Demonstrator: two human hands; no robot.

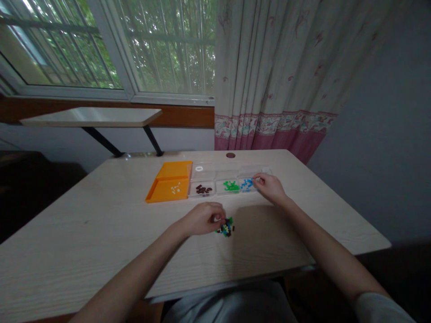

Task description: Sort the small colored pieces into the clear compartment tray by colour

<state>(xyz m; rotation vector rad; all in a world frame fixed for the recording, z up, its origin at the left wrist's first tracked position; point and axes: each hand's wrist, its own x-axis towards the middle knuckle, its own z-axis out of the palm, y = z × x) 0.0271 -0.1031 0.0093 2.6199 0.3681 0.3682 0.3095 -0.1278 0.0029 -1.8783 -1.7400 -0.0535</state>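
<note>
A small mixed pile of green, brown, blue and pale plastic pieces (225, 228) lies on the table. My left hand (204, 218) is at its upper left edge, fingers curled in a pinch; whatever they hold is hidden. Over the blue pieces (247, 184) in the rightmost clear box is my right hand (270, 187), thumb and fingertips pressed together. Anything between them is too small to make out. Green pieces (231, 185) fill part of the neighbouring clear box, and dark brown pieces (204, 189) sit in the one left of that. White pieces (175, 188) lie in the open orange box (161, 188).
Raised clear lids stand behind the boxes, one with a white ring mark (199, 168). A raised shelf (97, 117) on black supports is at the table's back left. The pale wooden table (101, 233) ends at a wall and curtain (269, 89) behind.
</note>
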